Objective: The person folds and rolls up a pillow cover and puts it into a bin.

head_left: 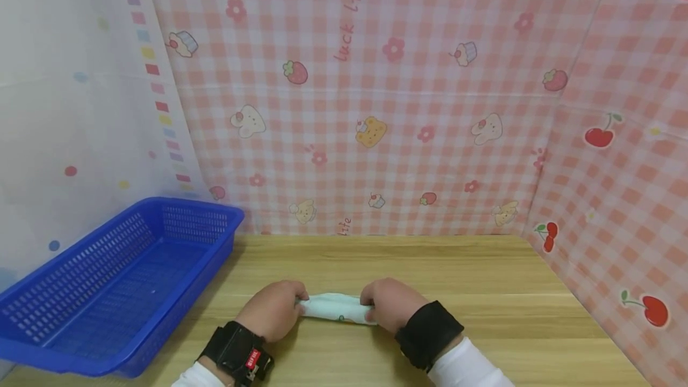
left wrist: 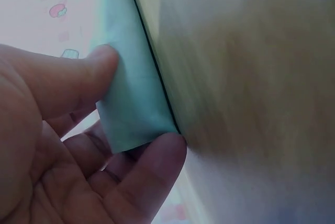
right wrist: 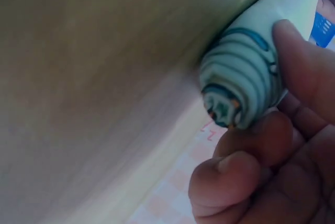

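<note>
A pale mint-green rolled-up cloth (head_left: 335, 308) lies crosswise on the wooden table, between both hands. My left hand (head_left: 276, 310) pinches its left end; in the left wrist view the thumb presses on the cloth (left wrist: 128, 77) while the other fingers curl about its end. At the opposite end my right hand (head_left: 396, 304) grips the roll between thumb and bent fingers. The right wrist view shows that end of the cloth (right wrist: 243, 75), with spiral layers, dark green lines and an orange printed motif. Each wrist wears a black strap.
A blue plastic basket (head_left: 201, 282) with perforated sides stands on the left, its near end by the table's front. Bare wooden tabletop (head_left: 500, 309) extends to the right. Pink checked sheets (head_left: 398, 166) hang behind and right, a white dotted sheet (head_left: 70, 112) on the left.
</note>
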Demonstrator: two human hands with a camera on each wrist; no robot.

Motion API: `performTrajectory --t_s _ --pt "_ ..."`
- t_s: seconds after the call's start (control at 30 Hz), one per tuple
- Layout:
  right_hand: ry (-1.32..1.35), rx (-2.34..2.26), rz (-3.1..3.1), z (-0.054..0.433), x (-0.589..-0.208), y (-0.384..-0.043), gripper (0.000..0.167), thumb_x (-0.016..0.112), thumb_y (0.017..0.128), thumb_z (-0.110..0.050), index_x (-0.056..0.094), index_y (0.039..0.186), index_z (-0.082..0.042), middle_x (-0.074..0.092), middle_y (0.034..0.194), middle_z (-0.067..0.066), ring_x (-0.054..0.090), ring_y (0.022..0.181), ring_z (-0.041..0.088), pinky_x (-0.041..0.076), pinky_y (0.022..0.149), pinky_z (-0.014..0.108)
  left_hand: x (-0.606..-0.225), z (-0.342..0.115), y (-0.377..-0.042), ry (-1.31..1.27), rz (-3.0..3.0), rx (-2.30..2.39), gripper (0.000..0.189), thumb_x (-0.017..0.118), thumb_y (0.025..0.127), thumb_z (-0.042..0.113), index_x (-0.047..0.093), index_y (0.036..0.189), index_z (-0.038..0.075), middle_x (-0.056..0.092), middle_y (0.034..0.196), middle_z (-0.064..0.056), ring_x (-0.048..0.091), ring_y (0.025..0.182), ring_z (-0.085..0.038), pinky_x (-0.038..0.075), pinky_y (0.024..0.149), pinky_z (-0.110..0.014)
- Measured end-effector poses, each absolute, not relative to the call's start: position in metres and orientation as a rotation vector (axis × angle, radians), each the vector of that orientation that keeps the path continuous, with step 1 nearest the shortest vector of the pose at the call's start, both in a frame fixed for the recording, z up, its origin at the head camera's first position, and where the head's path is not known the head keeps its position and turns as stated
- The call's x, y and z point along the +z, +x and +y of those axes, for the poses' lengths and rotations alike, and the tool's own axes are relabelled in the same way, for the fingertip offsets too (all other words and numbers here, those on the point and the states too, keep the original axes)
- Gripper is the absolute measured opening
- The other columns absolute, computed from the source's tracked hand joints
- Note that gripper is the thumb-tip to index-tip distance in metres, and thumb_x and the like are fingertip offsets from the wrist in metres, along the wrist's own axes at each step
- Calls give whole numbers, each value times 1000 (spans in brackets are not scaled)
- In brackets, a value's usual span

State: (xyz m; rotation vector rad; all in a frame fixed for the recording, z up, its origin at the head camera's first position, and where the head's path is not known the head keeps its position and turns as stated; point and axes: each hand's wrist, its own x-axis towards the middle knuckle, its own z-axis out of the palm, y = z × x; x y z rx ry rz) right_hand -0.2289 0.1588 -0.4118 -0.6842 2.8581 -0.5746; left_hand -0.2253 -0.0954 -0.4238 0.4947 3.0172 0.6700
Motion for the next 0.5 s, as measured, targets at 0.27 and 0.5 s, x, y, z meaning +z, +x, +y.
performTrajectory --t_s 0.27,0.5 --pt "-578 -633 2712 164 -408 -245 12 76 94 -9 73 83 -12 65 77 -3 52 66 14 42 62 27 -426 -101 -234 492 2947 724 11 69 100 17 74 110 13 76 109 -2 69 103 -20 55 98 -52" --pt "-433 -618 2635 163 -401 -261 7 77 94 -12 76 87 -10 62 75 -5 50 66 11 40 61 22 -424 -102 -240 491 2892 754 11 67 102 17 75 109 13 72 112 -4 65 105 -21 53 100 -53"
